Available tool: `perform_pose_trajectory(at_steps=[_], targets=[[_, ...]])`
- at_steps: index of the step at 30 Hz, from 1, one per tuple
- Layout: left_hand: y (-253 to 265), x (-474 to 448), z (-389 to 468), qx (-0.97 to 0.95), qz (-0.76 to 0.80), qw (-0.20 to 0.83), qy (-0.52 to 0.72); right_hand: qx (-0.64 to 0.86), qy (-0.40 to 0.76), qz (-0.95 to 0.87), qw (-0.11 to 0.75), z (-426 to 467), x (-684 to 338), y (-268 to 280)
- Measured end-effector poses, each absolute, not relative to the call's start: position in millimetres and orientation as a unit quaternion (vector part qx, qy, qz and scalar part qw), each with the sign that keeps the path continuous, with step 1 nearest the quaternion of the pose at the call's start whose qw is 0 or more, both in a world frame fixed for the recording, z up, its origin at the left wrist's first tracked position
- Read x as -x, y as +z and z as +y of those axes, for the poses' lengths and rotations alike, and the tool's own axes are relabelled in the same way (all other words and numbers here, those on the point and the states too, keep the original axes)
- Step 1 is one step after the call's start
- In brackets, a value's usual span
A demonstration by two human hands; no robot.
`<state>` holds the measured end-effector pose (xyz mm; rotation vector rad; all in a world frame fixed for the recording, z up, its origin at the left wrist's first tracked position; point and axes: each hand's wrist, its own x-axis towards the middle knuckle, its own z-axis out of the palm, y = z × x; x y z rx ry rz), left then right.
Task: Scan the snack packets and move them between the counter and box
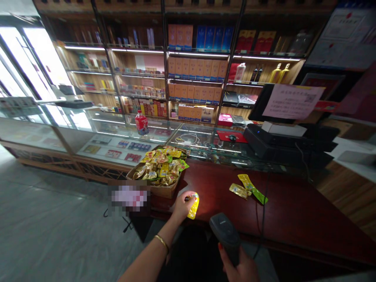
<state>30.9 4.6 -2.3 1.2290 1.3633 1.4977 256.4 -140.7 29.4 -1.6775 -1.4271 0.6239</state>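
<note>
On your left, the open brown cardboard box (165, 192) holds heaped shiny foil packets (164, 166). Your left hand (182, 205) pinches a glossy yellow foil packet (192, 211) near the edge of the dark red wooden table (217, 188); best hold it flat, fingertips at its margin. Your right hand (242, 267) grips the black plastic handheld scanner (225, 232); aim its head squarely. Farther right lie loose gold, yellow and green packets (239, 191).

No wording can be read: the pink rectangular paper sheet (286, 103) bears blurred lines of print and a square black code (310, 98), and the dark grey plastic handheld scanner (225, 232) a pale mark too small to tell.
</note>
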Motion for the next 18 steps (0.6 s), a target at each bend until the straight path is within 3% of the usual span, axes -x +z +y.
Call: perform_pose_trajectory(at_steps=[18], targets=[[-12,-27,3,-0.514,0.535,0.374,0.556,0.653,0.276,-0.599,0.372,-143,-245,53]])
